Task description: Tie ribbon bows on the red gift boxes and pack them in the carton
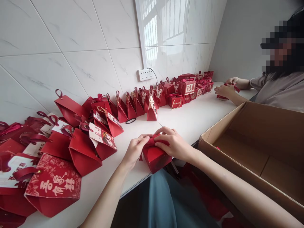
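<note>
I've got both hands pinching the ribbon (pixel 150 142) on a red box (pixel 158 158) at the worktop's (pixel 187 124) near edge.
Left hand (pixel 133 151): grip nearly closed, thumb and bent fingertips pressing the ribbon; right hand (pixel 177 143): grip narrow too, fingers arched over the box top, thumb below them, tips on the ribbon. Both my forearms bare, left rising steeply from the bottom edge, right slanting in long from the lower right corner, hands meeting over the box. Box: smooth folded card, curved top flap, front corner poking past the edge; ribbon soft, matching red. Worktop white and smooth. Left: a crowd of tent-shaped gift boxes (pixel 85 155) with ribbon loops, some pale-printed. Right: a brown cardboard carton (pixel 239 186), open-topped. Beyond it, a co-worker's hands (pixel 226 90) on another red piece.
</note>
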Demonstrator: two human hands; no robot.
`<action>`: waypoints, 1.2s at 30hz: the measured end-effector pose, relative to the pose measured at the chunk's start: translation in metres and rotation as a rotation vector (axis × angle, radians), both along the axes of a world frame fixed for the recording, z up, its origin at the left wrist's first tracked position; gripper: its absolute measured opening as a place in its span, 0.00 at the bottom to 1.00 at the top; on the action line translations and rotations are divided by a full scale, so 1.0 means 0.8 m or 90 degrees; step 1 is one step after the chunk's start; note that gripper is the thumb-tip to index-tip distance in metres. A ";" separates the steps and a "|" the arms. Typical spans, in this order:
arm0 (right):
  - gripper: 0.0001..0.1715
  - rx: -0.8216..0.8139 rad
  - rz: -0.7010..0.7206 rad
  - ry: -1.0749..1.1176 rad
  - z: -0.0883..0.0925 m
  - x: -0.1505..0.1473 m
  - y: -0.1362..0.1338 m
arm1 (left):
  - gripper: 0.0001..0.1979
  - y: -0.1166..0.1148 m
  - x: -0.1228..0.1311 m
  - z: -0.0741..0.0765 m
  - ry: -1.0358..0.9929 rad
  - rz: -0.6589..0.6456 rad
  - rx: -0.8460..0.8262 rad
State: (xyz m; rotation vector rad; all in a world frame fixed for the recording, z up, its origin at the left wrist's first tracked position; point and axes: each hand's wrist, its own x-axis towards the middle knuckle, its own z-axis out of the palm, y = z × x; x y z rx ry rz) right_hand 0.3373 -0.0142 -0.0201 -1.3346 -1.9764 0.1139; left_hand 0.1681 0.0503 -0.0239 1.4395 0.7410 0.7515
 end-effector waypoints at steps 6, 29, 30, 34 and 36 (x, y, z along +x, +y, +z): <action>0.08 0.022 -0.004 0.079 -0.004 0.003 0.007 | 0.17 0.001 0.000 -0.003 -0.007 0.008 0.012; 0.09 0.334 -0.010 -0.224 -0.002 0.016 -0.004 | 0.16 -0.016 -0.012 0.007 0.245 0.177 0.416; 0.10 0.338 -0.008 -0.239 -0.002 0.017 -0.005 | 0.15 -0.019 -0.012 0.007 0.260 0.199 0.454; 0.10 0.349 -0.011 -0.278 -0.003 0.020 -0.007 | 0.13 -0.034 -0.011 0.006 0.321 0.259 0.574; 0.10 0.353 -0.015 -0.286 -0.003 0.020 -0.008 | 0.13 -0.043 -0.010 0.008 0.349 0.288 0.621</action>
